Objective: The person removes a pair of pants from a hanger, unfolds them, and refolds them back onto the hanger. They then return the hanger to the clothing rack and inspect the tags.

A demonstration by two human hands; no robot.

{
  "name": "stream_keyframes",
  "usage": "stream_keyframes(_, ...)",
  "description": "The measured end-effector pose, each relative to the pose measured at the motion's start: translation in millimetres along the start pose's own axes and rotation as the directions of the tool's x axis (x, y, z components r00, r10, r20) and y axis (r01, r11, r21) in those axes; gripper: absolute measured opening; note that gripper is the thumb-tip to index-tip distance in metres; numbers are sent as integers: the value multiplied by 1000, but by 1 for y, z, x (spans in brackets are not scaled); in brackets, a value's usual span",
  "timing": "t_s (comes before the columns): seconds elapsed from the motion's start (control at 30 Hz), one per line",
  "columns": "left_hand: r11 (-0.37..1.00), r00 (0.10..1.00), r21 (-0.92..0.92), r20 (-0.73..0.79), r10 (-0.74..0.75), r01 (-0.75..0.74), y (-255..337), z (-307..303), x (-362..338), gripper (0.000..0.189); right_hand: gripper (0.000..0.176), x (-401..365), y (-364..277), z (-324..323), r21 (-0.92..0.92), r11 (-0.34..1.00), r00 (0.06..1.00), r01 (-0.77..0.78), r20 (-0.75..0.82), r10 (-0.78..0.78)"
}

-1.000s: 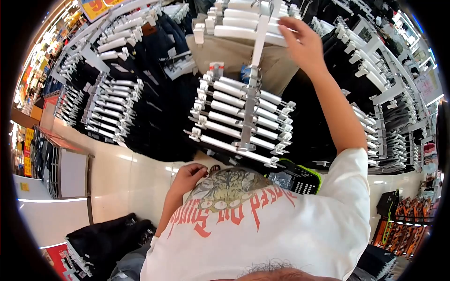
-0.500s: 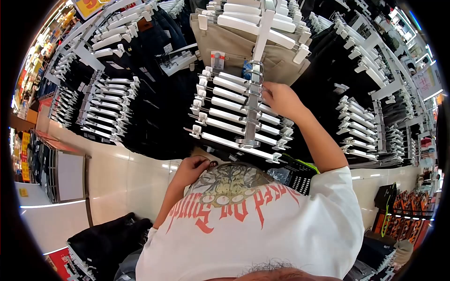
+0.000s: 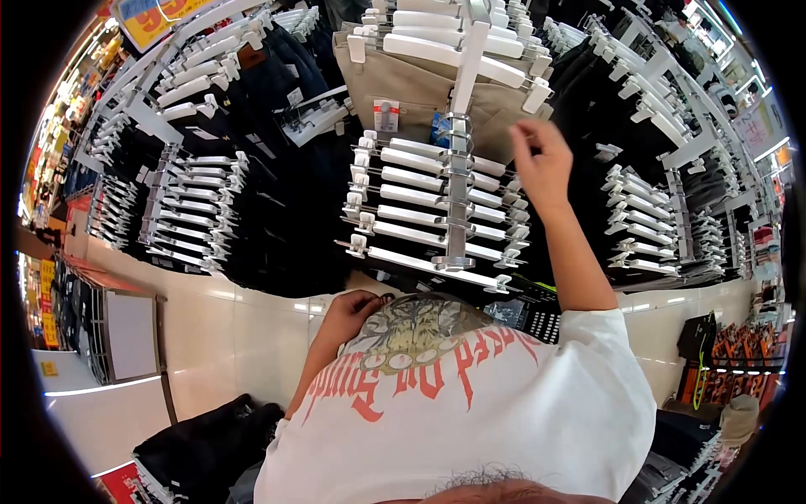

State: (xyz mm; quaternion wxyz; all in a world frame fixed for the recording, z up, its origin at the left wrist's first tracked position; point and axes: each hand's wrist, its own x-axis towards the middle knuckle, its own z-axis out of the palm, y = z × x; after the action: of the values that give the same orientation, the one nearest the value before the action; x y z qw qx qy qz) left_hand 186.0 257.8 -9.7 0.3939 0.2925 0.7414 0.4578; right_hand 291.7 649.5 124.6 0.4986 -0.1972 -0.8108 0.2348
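Note:
My right hand [image 3: 544, 161] is raised in front of the beige trousers [image 3: 487, 118], just right of the rack's metal bar [image 3: 457, 189]. Its fingers are loosely bent, with a gap between thumb and forefinger and nothing visible between them. White clip hangers [image 3: 411, 194] hang in a row on that bar, carrying dark garments. My left hand [image 3: 353, 312] is low at my waist by the shirt hem [image 3: 420, 307], its fingers curled together. A small dark thing shows at its fingertips, too small to name.
More hangers with dark trousers fill the rack at left [image 3: 197, 197] and right [image 3: 642, 220]. A yellow price sign [image 3: 155, 23] stands at upper left. Shiny floor tiles [image 3: 222, 336] show at left. Black clothes [image 3: 206, 449] hang behind me at lower left.
My right hand has left the hangers at the bar and moved right and slightly up. My left hand has shifted a little but stays at my waist.

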Motion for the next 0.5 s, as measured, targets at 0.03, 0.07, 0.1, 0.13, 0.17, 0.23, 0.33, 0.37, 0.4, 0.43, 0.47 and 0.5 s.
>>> stream_keyframes(0.03, 1000, 1000, -11, 3, -3, 3, -1, 0, 0, 19, 20, 5, 9, -2, -32, 999, 997, -29, -77, 26)
stream_keyframes(0.07, 1000, 1000, -23, 7, -8, 8, -1, 0, -1, 19, 26, 9, 18, -3, -63, 996, 987, -61, -153, 51)
stream_keyframes(0.1, 999, 1000, -35, 9, -10, 11, -2, 0, -1, 19, 31, 13, 29, -4, -98, 993, 991, -71, -119, 59)
stream_keyframes(0.13, 999, 999, -16, 20, -33, 33, -1, 0, 0, 18, 36, 18, 41, -3, -131, 988, 994, -77, -85, 66)
stream_keyframes(0.17, 998, 998, 4, 32, -58, 58, -1, -1, 0, 18, 38, 21, 53, -1, -84, 986, 988, -143, -70, 137)
stream_keyframes(0.23, 997, 996, 21, 44, -81, 80, -3, -1, 1, 17, 38, 27, 54, -2, -142, 978, 987, -153, -64, 145)
stream_keyframes(0.33, 997, 996, 5, 38, -77, 77, -10, -1, 3, 17, 31, 21, 46, 6, -28, 978, 977, -208, -63, 206)
stream_keyframes(0.37, 998, 999, -52, -19, -29, 28, -17, 2, 4, 23, 28, 17, 43, 10, 42, 969, 968, -244, -52, 246)
stream_keyframes(0.4, 998, 999, -54, -21, -32, 31, -19, 3, 4, 23, 22, 13, 40, 16, 155, 960, 972, -235, 52, 229)
stream_keyframes(0.43, 998, 999, -56, -21, -36, 35, -21, 2, 5, 23, 24, 11, 35, 21, 132, 954, 956, -269, 160, 247)
stream_keyframes(0.47, 998, 999, -57, -21, -40, 39, -22, 2, 5, 23, 26, 10, 30, 26, 104, 948, 927, -301, 265, 266)
stream_keyframes(0.5, 996, 999, -80, -11, -31, 30, -22, 1, 4, 22, 32, 13, 32, 31, -30, 929, 844, -370, 406, 350)
